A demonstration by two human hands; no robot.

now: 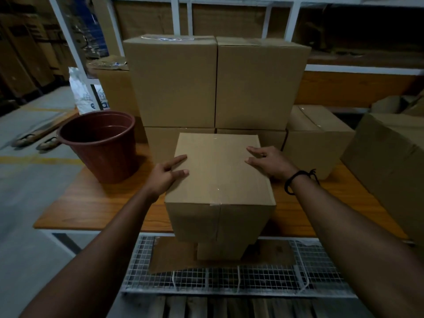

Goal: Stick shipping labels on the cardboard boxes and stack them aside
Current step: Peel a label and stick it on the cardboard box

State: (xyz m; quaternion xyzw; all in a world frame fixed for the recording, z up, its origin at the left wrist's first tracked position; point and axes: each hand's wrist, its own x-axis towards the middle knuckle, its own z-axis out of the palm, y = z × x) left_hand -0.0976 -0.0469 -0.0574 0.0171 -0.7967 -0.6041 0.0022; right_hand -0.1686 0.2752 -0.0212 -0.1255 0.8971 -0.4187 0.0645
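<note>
A taped brown cardboard box (218, 180) stands at the near edge of the wooden table (96, 203), right in front of me. My left hand (166, 174) lies at the box's left top edge, with two straight fingers on the lid. My right hand (269, 162) rests flat on the right side of the lid, fingers straight. No label shows on the box top. Behind it rises a stack of larger cardboard boxes (215, 81), two wide and two high.
A dark red plastic bucket (101, 143) stands on the table to the left. More boxes sit at the right (319, 138) and far right (390, 164). A wire mesh cart (229, 278) with a smaller box (220, 250) is below the table's front edge. Shelving stands behind.
</note>
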